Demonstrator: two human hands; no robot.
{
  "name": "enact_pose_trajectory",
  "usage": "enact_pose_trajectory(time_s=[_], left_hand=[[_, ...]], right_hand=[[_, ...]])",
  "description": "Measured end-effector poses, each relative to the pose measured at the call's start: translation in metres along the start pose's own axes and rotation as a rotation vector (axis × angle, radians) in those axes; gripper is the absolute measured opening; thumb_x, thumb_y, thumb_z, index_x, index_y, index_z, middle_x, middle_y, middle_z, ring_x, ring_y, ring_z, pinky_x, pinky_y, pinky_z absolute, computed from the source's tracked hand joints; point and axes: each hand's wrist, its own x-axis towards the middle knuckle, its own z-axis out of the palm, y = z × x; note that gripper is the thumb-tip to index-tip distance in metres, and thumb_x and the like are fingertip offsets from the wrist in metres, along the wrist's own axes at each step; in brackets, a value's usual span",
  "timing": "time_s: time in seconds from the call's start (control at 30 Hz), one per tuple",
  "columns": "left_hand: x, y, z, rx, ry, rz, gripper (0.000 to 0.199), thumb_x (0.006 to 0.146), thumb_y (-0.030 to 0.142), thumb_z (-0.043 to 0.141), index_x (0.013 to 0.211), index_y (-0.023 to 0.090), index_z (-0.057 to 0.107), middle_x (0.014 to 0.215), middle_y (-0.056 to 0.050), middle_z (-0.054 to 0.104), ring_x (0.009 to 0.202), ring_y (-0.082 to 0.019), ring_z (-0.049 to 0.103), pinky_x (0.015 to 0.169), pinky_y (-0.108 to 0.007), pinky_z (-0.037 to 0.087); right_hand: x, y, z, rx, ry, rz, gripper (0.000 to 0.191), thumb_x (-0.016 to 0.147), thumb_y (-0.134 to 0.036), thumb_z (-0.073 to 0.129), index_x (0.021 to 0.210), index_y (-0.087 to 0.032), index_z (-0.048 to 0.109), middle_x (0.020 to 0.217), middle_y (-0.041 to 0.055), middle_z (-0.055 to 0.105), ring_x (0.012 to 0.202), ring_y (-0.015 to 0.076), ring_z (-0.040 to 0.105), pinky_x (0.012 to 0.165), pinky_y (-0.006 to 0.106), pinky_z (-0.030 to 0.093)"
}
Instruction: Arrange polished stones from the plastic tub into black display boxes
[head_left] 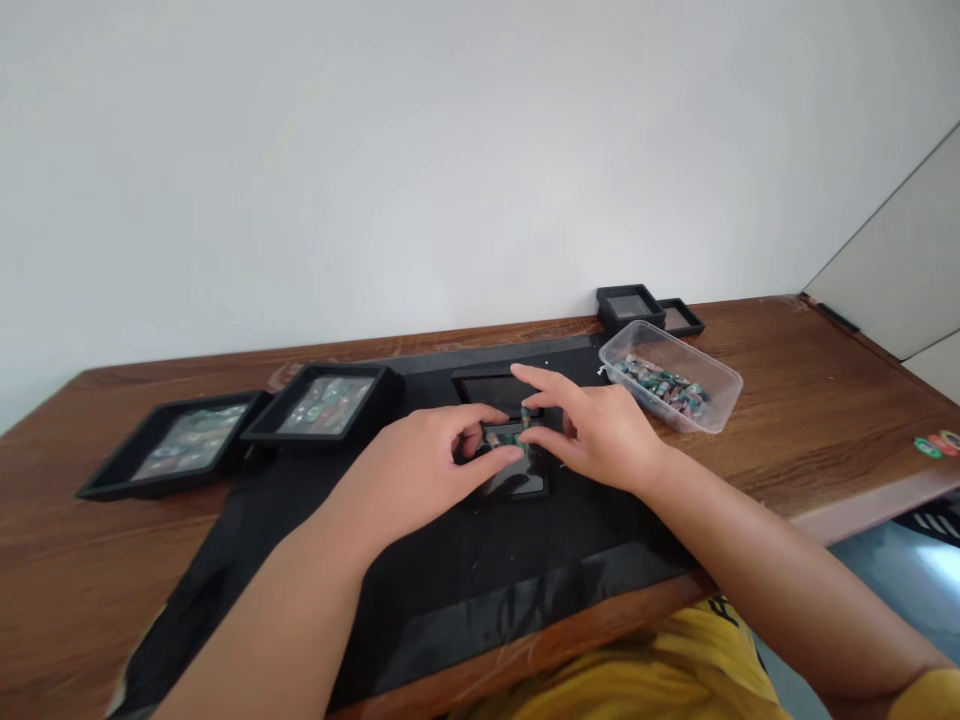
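Over the middle of the black mat, my right hand (600,430) pinches a small multicoloured piece (526,415) between thumb and a finger, its index finger stretched out above. Facing it, my left hand (416,465) has its fingers curled and its thumb across small pieces lying close to the fingertips; whatever it grips is partly hidden. Beneath both hands lies a black frame (517,485) with a shiny, glassy pane, largely covered by the fingers. Just behind it, a dark frame part (487,390) rests on the mat.
Two black box frames (322,405) holding colourful pieces lie at left, overlapping. A clear plastic tub (724,385) of similar pieces stands at right, with smaller black frames (630,305) behind it. The black mat (465,590) covers part of the wooden table (780,400) against a wall.
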Motion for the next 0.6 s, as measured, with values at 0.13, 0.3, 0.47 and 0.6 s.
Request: enact_pose_trajectory(time_s=[0.13, 0.3, 0.47, 0.6], left_hand=[[-0.002, 0.002, 0.0, -0.29, -0.066, 0.057, 0.048, 0.087, 0.068, 0.064, 0.104, 0.025, 0.079, 0.066, 0.002, 0.063, 0.057, -0.015, 0.055, 0.051, -0.026, 0.043], [-0.001, 0.013, 0.001, -0.484, -0.067, 0.102, 0.044, 0.093, 0.063, 0.057, 0.087, 0.022, 0.073, 0.067, 0.001, 0.059, 0.059, -0.013, 0.051, 0.052, -0.025, 0.045], [0.0, 0.02, 0.004, -0.609, -0.011, 0.157, 0.039, 0.092, 0.053, 0.059, 0.069, 0.021, 0.065, 0.059, 0.004, 0.049, 0.055, -0.01, 0.041, 0.052, -0.024, 0.04], [-0.001, 0.019, 0.006, -0.614, 0.044, 0.149, 0.035, 0.093, 0.045, 0.059, 0.068, 0.022, 0.066, 0.059, 0.003, 0.054, 0.058, -0.012, 0.049, 0.055, -0.025, 0.042]], right_hand=[[-0.003, -0.001, 0.0, 0.064, 0.13, -0.078, 0.056, 0.104, -0.04, 0.064, 0.155, -0.023, 0.047, 0.12, 0.0043, 0.082, 0.069, 0.0137, 0.075, 0.064, 0.026, 0.055], [-0.005, -0.004, 0.0, 0.06, 0.284, -0.189, 0.044, 0.109, -0.04, 0.054, 0.151, -0.024, 0.053, 0.12, 0.005, 0.082, 0.07, 0.0132, 0.075, 0.063, 0.026, 0.059], [-0.004, -0.006, 0.001, 0.013, 0.413, -0.311, 0.038, 0.11, -0.039, 0.055, 0.143, -0.022, 0.061, 0.109, 0.003, 0.085, 0.065, 0.0114, 0.074, 0.061, 0.024, 0.057], [-0.003, -0.007, 0.001, 0.019, 0.441, -0.358, 0.033, 0.108, -0.037, 0.059, 0.137, -0.023, 0.065, 0.109, 0.0016, 0.084, 0.071, 0.0105, 0.076, 0.068, 0.022, 0.059]])
